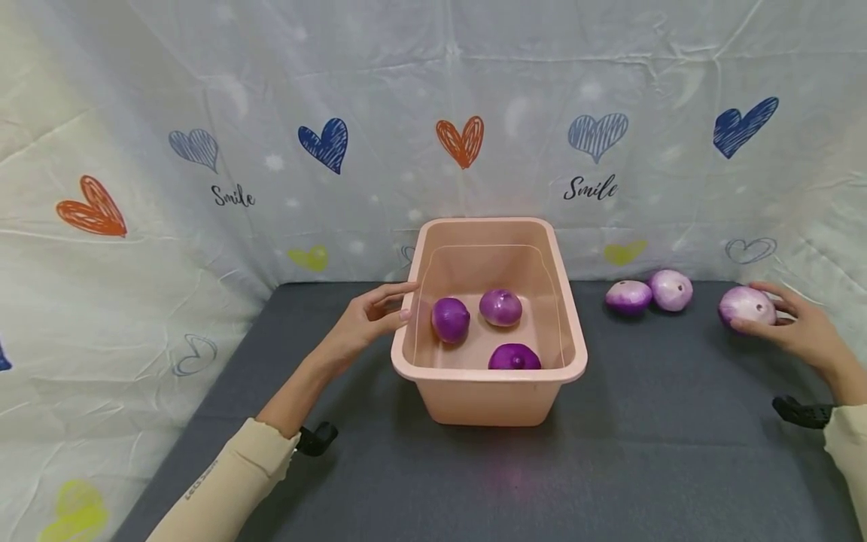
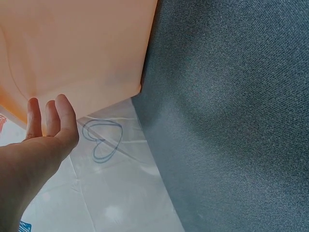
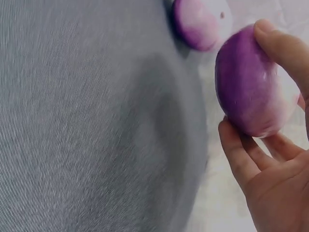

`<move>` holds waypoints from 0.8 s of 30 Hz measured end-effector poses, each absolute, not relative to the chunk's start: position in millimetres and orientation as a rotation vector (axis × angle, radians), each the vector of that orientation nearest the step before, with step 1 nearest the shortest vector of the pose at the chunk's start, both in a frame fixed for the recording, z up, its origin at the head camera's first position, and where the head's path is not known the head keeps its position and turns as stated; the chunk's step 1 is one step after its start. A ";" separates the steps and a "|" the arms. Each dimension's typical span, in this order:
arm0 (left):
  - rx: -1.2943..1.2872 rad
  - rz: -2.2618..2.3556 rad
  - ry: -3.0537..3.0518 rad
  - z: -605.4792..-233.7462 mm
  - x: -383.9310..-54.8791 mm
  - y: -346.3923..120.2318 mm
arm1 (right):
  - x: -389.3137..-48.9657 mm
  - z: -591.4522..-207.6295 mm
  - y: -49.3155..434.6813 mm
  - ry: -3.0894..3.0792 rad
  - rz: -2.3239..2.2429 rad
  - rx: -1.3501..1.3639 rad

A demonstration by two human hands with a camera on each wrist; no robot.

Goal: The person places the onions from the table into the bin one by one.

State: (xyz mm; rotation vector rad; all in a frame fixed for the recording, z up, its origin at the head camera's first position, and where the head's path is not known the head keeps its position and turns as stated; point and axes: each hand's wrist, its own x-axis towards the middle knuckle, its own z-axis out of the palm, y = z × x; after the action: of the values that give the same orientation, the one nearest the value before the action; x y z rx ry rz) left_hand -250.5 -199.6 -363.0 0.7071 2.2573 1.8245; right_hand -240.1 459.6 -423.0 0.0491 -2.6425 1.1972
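My right hand (image 1: pixel 799 320) grips a round purple-and-white onion (image 1: pixel 746 306), thumb on one side and fingers on the other. The right wrist view shows this onion's purple side (image 3: pixel 246 84) between thumb and fingertips, with a shadow on the cloth beside it. Two more onions sit side by side to its left, a paler one (image 1: pixel 670 290) and one purple below (image 1: pixel 628 297). My left hand (image 1: pixel 366 320) is at the left rim of a peach plastic bin (image 1: pixel 491 397), its fingers loosely extended with the tips at the rim. Inside lie three purple onions (image 1: pixel 500 308).
A dark grey cloth (image 1: pixel 650 467) covers the table, and the bin stands near its back edge. Behind hangs a white sheet (image 1: pixel 393 68) printed with hearts, which also runs along the left side. Black straps (image 1: pixel 802 412) are on both wrists.
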 end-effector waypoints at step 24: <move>0.717 1.824 2.275 -366.6 -250.6 -199.8 | -261.1 -364.8 385.9 -2.714 1.535 0.288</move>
State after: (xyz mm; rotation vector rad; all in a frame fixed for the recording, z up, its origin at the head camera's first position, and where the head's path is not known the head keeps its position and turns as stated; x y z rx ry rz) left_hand -250.6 -199.8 -366.6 0.7170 2.2751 1.8243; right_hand -261.1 385.9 -364.8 0.2880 -2.7138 1.5345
